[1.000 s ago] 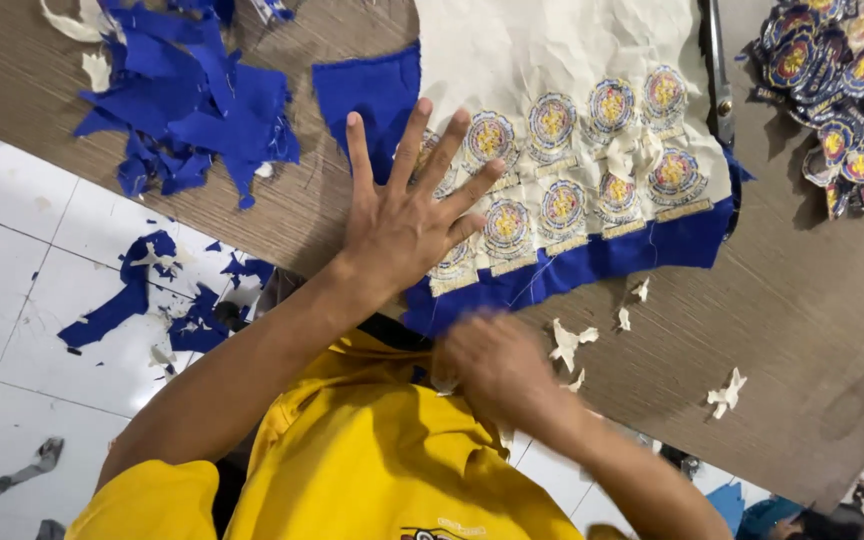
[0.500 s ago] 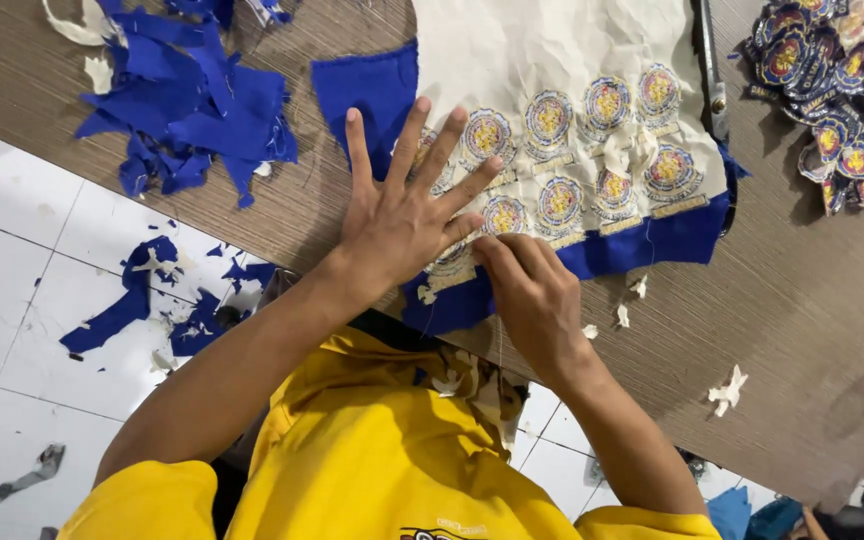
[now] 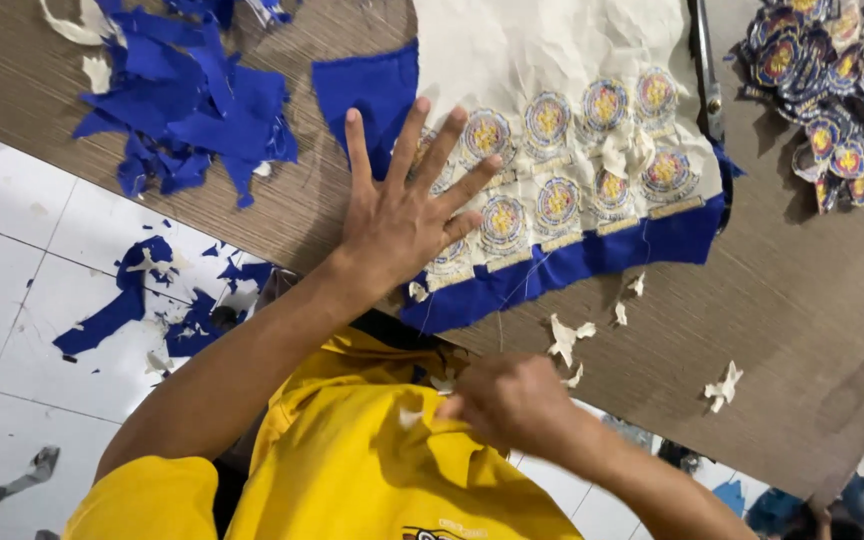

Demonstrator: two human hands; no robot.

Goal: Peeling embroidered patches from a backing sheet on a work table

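Observation:
My left hand [image 3: 397, 215] lies flat with its fingers spread on a cream backing sheet [image 3: 542, 50]. The sheet carries rows of round blue-and-gold embroidered badges [image 3: 552, 200] and has a blue cloth border [image 3: 592, 260]. It rests on a brown wood-grain table [image 3: 802, 300]. My right hand [image 3: 512, 400] is off the sheet, closed in a fist over my yellow shirt [image 3: 352, 470] below the table's near edge. A small white scrap [image 3: 442, 383] shows at its fingertips.
Scissors [image 3: 707, 70] lie along the sheet's right edge. A heap of cut-out badges [image 3: 832, 90] sits at the top right and a pile of blue cloth offcuts [image 3: 192, 100] at the top left. White scraps [image 3: 567, 335] dot the table; blue scraps [image 3: 142, 300] litter the white tiled floor.
My right hand went up to the sheet's lower edge, then pulled back toward my body with its fingers closed. My left hand stayed pressed flat on the sheet.

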